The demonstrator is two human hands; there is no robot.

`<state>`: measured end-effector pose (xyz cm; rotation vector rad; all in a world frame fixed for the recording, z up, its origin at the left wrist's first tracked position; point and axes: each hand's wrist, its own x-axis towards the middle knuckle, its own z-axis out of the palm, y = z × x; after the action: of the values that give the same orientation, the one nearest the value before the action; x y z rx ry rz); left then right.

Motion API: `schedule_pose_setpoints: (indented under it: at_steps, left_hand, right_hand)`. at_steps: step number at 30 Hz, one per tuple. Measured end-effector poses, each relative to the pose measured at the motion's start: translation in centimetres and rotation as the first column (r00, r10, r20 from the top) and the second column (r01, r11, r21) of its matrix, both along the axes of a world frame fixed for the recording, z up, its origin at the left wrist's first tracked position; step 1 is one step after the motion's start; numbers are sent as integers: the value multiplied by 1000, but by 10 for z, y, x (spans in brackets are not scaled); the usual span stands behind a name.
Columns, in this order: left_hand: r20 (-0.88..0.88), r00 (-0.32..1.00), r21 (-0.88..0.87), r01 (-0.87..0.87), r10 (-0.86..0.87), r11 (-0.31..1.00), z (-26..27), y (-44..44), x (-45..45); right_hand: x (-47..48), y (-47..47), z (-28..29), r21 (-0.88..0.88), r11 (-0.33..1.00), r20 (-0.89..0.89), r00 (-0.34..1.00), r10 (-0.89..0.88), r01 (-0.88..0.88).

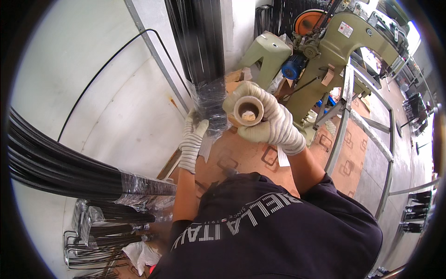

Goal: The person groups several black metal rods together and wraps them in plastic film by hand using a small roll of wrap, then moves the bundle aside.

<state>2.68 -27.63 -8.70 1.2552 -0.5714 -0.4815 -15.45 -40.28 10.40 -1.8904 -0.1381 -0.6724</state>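
Note:
My right hand (pixel 270 120), in a striped knit glove, is wrapped around a cardboard tube (pixel 248 111). The tube's open end faces up at me, so I see down through its hollow core. Close by on the left stands an upright bundle of black rods (pixel 204 45), its lower visible part wound in clear plastic film (pixel 210 101). My left hand (pixel 194 139), gloved the same way, lies against the side of this wrapped part with the thumb apart. Some of its fingers are hidden, and how firmly it grips does not show.
Several more black rods (pixel 62 157), bound with film, curve in from the left. A single bent rod (pixel 104 62) leans on the white wall panel (pixel 122 104). Ahead right stand a green press machine (pixel 324 66) with a blue motor (pixel 293 66) and a welded metal frame (pixel 339 139). Patterned sheeting (pixel 244 153) covers the floor.

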Motion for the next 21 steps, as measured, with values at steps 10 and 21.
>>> schedule_pose_setpoints:
  at_steps: [10, 21]
  left_hand:
    - [71, 997, 67, 25, -30, 997, 73, 32, -48]
    - [834, -337, -496, -805, 437, 326, 174, 160, -106]
  right_hand:
    - [92, -91, -178, 919, 393, 29, 999, 30, -39]
    - [62, -41, -86, 490, 836, 115, 969, 218, -246]
